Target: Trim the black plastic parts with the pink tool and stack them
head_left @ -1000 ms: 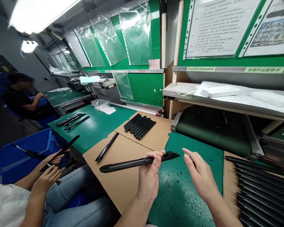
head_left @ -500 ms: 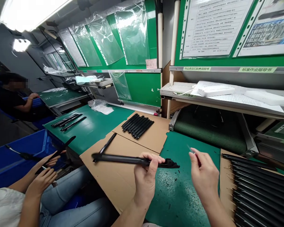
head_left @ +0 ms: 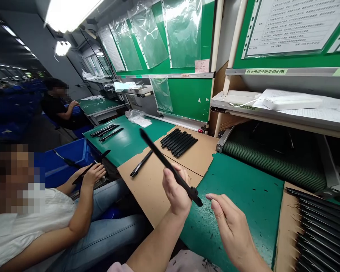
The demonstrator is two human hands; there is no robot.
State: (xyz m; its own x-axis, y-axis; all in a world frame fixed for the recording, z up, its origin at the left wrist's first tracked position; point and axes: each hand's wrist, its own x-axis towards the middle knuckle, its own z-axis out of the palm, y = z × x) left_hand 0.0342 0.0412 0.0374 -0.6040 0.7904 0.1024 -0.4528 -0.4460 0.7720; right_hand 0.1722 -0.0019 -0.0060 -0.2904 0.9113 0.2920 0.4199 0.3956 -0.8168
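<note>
- The left hand [head_left: 175, 192] is curling closed and standing upright, with its palm turned toward the right hand.
- The left forearm [head_left: 150, 245] is angling up from the lower edge of view to that hand.
- The right hand [head_left: 229, 226] is hovering just beside the left hand, half open and not touching it.
- Its fingertips [head_left: 212, 197] are pointing toward the left hand.

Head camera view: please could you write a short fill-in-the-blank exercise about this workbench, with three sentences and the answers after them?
1. The person grips the long black plastic part in the ____ hand.
2. The row of black parts lies on a sheet of ____.
3. The seated co-worker has a ____ plastic crate nearby.

Answers: left (left hand); cardboard; blue.
</note>
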